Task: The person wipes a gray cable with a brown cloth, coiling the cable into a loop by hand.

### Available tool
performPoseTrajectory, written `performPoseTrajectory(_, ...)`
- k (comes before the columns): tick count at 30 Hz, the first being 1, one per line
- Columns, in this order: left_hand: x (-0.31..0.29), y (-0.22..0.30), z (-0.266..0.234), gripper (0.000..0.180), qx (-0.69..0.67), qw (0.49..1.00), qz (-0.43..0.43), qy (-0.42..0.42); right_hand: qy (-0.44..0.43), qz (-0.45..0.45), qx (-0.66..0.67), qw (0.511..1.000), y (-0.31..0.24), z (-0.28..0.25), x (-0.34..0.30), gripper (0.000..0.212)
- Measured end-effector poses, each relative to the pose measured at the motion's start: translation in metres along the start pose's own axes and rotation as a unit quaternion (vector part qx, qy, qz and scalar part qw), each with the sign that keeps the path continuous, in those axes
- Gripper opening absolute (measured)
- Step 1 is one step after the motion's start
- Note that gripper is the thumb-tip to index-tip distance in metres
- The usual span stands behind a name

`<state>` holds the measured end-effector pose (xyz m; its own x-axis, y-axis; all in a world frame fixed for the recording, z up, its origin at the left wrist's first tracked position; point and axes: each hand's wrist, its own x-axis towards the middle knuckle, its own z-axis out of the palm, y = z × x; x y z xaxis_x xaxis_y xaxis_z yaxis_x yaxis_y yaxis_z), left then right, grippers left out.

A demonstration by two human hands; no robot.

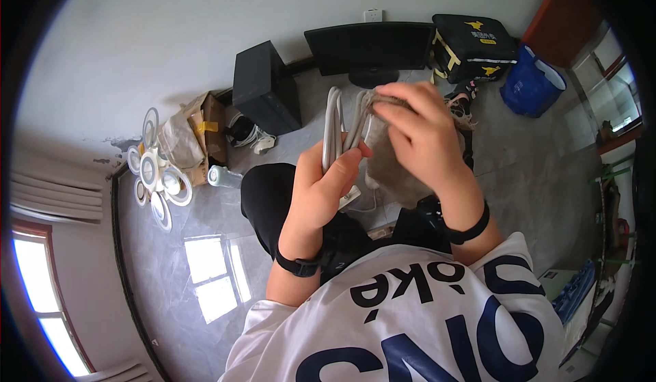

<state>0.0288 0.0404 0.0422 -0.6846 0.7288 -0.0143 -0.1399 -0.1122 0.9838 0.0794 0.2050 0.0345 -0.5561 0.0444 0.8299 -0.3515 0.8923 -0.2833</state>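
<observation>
My left hand (331,180) is closed round a pale grey cable (333,124), gathered in long upright loops in front of my chest. Its thumb presses across the lower part of the loops. At the top right of the bundle, the fingers of my right hand (427,132) are bent round a darker, grey-brown stretch that runs over from the loops. Whether that stretch is the cable itself or cloth around it is unclear. Lower down, behind my right hand, is a grey-brown fuzzy item (396,170), partly covered by the hand. A thin pale cord (372,201) trails near it.
Along the wall stand a black computer tower (263,85), a black monitor (372,47), a black delivery bag (475,47) and a blue bag (533,85). To the left are a cardboard box (214,126), a ring-shaped ceiling lamp (154,170) and a clear bottle (224,177) on the tiles.
</observation>
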Motion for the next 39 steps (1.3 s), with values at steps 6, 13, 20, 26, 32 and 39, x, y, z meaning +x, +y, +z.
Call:
performPoseTrajectory(6, 0.009, -0.004, 0.007, 0.018, 0.024, 1.000, 0.005, 0.019, -0.015, -0.033, 0.004, 0.999, -0.004, -0.010, 0.002, 0.020)
performPoseTrajectory(13, 0.007, -0.014, 0.003, 0.013, -0.008, 0.988, 0.019, 0.151, -0.001, -0.030, 0.088, 0.996, -0.010, 0.006, -0.003, 0.013)
performPoseTrajectory(20, 0.014, -0.016, 0.004, 0.020, 0.037, 0.997, 0.038, 0.055, 0.048, 0.034, 0.085, 0.995, 0.009, 0.005, -0.010, 0.024)
performPoseTrajectory(26, 0.016, -0.021, 0.010, 0.021, 0.053, 0.993, 0.054, 0.086, 0.045, 0.057, 0.117, 0.991, 0.014, 0.005, -0.010, 0.026)
performPoseTrajectory(32, 0.022, -0.022, 0.008, 0.020, 0.051, 0.997, 0.040, 0.050, 0.047, 0.043, 0.128, 0.990, 0.008, 0.004, -0.009, 0.029)
performPoseTrajectory(39, 0.015, -0.014, 0.009, 0.028, 0.074, 0.994, 0.070, 0.041, 0.027, 0.065, 0.114, 0.991, 0.022, 0.013, -0.016, 0.029)
